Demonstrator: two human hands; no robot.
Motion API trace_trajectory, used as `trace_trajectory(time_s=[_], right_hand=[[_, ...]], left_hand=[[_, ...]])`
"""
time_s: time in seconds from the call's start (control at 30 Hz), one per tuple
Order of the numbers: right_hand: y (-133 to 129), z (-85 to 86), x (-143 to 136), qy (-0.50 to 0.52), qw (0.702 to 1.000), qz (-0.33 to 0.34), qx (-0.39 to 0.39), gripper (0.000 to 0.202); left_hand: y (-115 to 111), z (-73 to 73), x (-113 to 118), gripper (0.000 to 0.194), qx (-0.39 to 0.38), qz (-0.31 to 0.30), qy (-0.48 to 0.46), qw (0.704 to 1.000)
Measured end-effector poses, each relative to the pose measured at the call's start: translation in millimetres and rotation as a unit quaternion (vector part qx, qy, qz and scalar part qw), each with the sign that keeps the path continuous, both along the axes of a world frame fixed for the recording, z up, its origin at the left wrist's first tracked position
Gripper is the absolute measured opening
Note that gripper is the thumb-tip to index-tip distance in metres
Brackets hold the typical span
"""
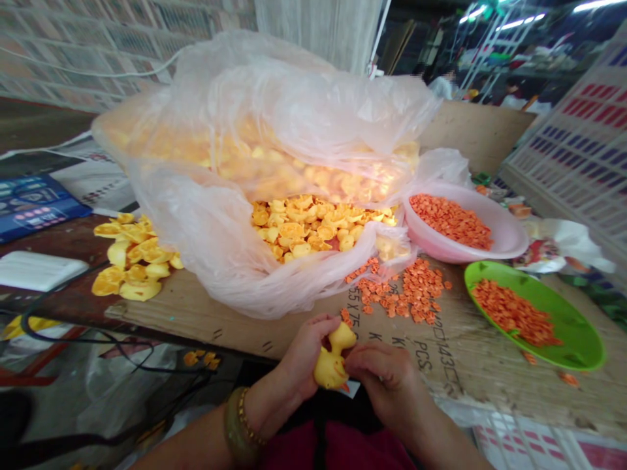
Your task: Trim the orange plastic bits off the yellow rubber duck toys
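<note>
My left hand (pixel 304 356) is closed around a yellow toy duck piece (pixel 330 369), held low in front of my body at the table's edge. My right hand (pixel 385 372) meets it from the right, thumb and fingers pinched together against the duck's side. Whatever lies between those right fingertips is hidden. Just beyond the hands, small orange plastic pieces (pixel 424 290) lie loose on a cardboard sheet (pixel 235 326). A large clear plastic bag (pixel 235 287) opens toward me, full of yellow hollow plastic shells (pixel 304 225).
On the right stand a pink bowl (pixel 431 245) and a green dish (pixel 582 339), both holding orange pieces. More yellow shells (pixel 140 254) are piled at left, beside a white flat box (pixel 42 270) and a dark cable (pixel 34 326). A plastic crate (pixel 578 143) rises at far right.
</note>
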State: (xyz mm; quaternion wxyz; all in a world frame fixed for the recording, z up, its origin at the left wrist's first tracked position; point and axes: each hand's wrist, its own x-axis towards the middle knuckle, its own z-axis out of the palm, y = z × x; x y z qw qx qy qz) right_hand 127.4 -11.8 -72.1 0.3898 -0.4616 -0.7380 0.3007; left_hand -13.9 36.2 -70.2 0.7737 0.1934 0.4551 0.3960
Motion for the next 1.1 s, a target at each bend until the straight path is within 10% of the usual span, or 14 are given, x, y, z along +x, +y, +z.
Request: trace_trajectory(time_s=[0.5, 0.83, 1.1], right_hand=[[-5, 13.0, -1, -0.068, 0.996, 0.002, -0.06, 0.024], [-16, 17.3, -7, -0.202, 0.978, 0.011, 0.051, 0.04], [-18, -16.7, -25, -0.217, 0.967, -0.043, 0.13, 0.036]], left_hand=[[0, -2.8, -4, 0.022, -0.014, -0.003, -0.005, 1.0], [0, 2.3, -8, 0.022, -0.017, -0.025, 0.01, 1.0], [5, 1.9, -5, 0.02, -0.013, 0.001, 0.053, 0.999]])
